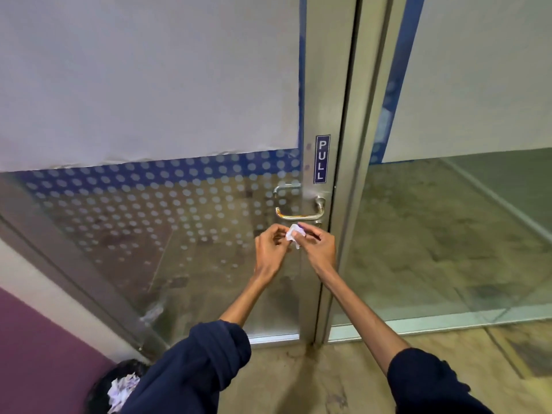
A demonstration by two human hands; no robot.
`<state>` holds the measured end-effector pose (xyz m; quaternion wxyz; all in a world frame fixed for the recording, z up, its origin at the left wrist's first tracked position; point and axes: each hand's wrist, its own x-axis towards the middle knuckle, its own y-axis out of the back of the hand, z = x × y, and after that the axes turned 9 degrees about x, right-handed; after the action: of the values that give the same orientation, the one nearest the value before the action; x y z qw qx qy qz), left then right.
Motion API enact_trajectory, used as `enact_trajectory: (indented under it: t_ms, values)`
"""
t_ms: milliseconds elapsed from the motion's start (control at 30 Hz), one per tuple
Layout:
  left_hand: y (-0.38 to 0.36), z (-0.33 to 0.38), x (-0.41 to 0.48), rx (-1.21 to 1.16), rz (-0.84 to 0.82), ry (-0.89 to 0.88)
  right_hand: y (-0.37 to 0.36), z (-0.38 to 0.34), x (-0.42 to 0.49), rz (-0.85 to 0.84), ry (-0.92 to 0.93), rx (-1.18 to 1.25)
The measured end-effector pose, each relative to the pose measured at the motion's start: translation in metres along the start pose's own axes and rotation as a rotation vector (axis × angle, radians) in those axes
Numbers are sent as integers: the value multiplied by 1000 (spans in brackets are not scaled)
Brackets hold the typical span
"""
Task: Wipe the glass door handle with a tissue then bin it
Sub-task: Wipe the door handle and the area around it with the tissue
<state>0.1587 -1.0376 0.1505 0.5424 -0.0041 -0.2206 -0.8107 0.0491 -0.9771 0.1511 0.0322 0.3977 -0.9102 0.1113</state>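
Observation:
A rusty metal lever handle (301,216) sticks out from the aluminium frame of the glass door (167,234). Just below it, a small crumpled white tissue (294,234) is pinched in the fingers of my right hand (316,246). My left hand (270,249) is right beside it, fingertips curled at the tissue's left edge; whether it grips the tissue is unclear. Neither hand touches the handle. A bin lined with a black bag (103,386), holding crumpled white paper, stands at the bottom left, partly hidden by my left sleeve.
A blue PULL sign (322,159) is stuck on the frame above the handle. A second handle (283,191) shows through the glass. A fixed glass panel (448,234) stands to the right, a purple wall (38,354) to the left, and beige floor underfoot.

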Motion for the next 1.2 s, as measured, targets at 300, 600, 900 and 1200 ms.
enact_trajectory:
  t_ms: [300,600,900,1200]
  values:
    - [10,14,69,76,-11,-252,-29,-28,45,116,160,-13]
    - [22,63,104,527,453,-543,-40,-74,79,275,379,103]
    - [22,56,163,869,513,-570,-28,-98,112,324,666,-132]
    - [4,60,194,876,622,-536,-16,-102,135,217,780,-301]
